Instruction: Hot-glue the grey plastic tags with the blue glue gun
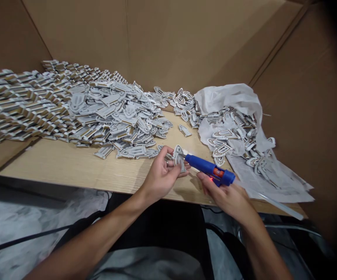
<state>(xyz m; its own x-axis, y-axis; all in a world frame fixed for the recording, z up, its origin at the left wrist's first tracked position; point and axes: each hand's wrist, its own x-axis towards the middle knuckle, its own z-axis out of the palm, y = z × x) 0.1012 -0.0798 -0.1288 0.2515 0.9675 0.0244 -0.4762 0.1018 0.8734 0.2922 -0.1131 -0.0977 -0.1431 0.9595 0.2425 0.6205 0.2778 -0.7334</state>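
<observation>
Near the front edge of the table, my left hand (163, 173) pinches a small grey-white arched piece (179, 157) between thumb and fingers, tilted up. My right hand (227, 196) is wrapped round the grip of a blue hot glue gun (205, 166), which has a small red light. The gun's nozzle points left and meets or nearly meets the upper part of the piece; contact is hard to tell. A clear glue stick (282, 207) sticks out behind the gun. One loose arched piece (185, 130) lies on the table beyond my hands.
A large heap of grey-white pieces (118, 112) covers the left middle of the table (81, 167). Stacked rows of pieces (19, 103) stand farther left. A white plastic bag (229, 95) spills patterned pieces (222, 146) at the right. Tall cardboard walls (162, 42) surround the back and sides.
</observation>
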